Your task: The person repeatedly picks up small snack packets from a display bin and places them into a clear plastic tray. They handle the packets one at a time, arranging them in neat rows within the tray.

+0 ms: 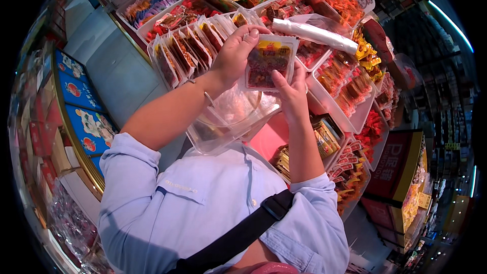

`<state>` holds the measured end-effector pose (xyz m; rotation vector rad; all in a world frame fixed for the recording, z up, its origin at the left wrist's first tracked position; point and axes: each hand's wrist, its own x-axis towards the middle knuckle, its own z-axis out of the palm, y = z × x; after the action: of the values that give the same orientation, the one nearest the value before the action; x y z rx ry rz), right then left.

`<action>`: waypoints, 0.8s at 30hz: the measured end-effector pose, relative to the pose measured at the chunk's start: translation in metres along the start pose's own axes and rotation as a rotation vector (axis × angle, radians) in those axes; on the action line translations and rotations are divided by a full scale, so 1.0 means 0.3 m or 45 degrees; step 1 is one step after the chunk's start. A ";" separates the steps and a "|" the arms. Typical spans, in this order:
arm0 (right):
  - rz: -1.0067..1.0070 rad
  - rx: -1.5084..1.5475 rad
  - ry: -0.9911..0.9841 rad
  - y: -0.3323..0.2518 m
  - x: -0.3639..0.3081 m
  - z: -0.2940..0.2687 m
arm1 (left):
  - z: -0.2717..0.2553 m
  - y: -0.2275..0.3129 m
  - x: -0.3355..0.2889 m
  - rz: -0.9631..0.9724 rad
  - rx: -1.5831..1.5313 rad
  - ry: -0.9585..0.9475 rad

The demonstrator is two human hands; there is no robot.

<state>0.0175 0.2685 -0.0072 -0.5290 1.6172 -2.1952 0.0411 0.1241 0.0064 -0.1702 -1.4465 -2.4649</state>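
Note:
Between my two hands is a flat snack packet (269, 66) with a clear edge, a yellow and red label and dark reddish food inside. My left hand (234, 55) is closed on its upper left side, thumb in front. My right hand (293, 94) grips the lower right edge, thumb on the face and fingers mostly hidden behind. Under the packet sits a clear plastic bin (218, 139), its front part showing bare bottom. Similar packets (187, 50) stand upright in a row along the bin's far left part, next to my left forearm.
Beyond the bin, tubs of wrapped snacks (337, 0) fill the display. A white roll of plastic film or bags (314, 35) lies across them at the right. Small packs (327, 139) sit beside my right forearm. A blue illustrated counter (83, 101) stands left; a red promotional box (393, 172) stands right.

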 end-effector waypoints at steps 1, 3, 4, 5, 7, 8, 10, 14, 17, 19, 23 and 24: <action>0.150 -0.052 -0.054 -0.008 -0.001 -0.010 | -0.006 0.002 0.000 0.002 0.026 -0.014; 0.302 -0.152 -0.159 -0.015 0.010 -0.041 | -0.004 0.021 -0.004 -0.006 0.100 -0.035; 0.069 -0.103 -0.146 -0.018 0.025 -0.035 | -0.002 0.039 0.005 -0.005 0.229 -0.025; -0.028 -0.209 -0.102 -0.021 0.060 -0.059 | -0.005 0.060 0.024 -0.003 0.359 -0.012; -0.078 -0.328 0.012 -0.051 0.136 -0.131 | -0.024 0.114 0.057 0.048 0.757 -0.057; -0.034 -0.341 0.080 -0.077 0.163 -0.142 | -0.045 0.149 0.079 -0.001 1.106 -0.217; -0.109 -0.496 0.115 -0.109 0.207 -0.112 | -0.088 0.202 0.136 -0.099 1.802 -0.540; -0.252 -1.127 0.035 -0.151 0.304 -0.002 | -0.189 0.134 0.167 -0.130 2.617 -0.841; -0.244 -1.334 -0.024 -0.093 0.402 0.027 | -0.162 0.170 0.171 -0.435 2.704 -0.940; -0.224 -1.523 -0.076 -0.091 0.418 0.087 | -0.169 0.181 0.162 -0.518 2.766 -0.945; -0.251 -1.950 -0.230 -0.031 0.470 0.108 | -0.223 0.167 0.140 -0.179 2.635 -0.868; -0.267 -2.004 -0.272 -0.034 0.471 0.126 | -0.232 0.167 0.135 -0.187 2.644 -0.870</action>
<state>-0.0864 0.1702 0.0249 -1.2328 2.9104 -0.4338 0.0198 0.0334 0.0237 -0.3847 -3.2696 0.1301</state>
